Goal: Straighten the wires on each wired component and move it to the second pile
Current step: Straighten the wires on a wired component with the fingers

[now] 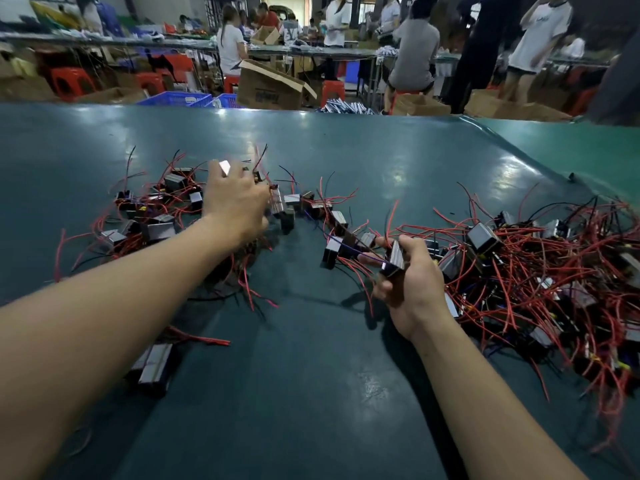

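Two hands busy: right hand [407, 282] gripped a wired component [393, 259]; left hand [235, 202] reached over far pile [156, 209], grip unclear. Best drawn wires straight before release.

The green table top [311, 393] lies bare in a broad lane between the two forearms, running from the near edge up toward the middle. On the right, a dense tangled pile of wired components [540, 271] with red wires blocks that side. On the left, a looser spread of components [156, 209] bars the way, with two blocks [154, 367] lying apart near the left forearm. A thin chain of components [332, 216] links both heaps across the middle. Beyond them the far table surface [398, 147] is open.
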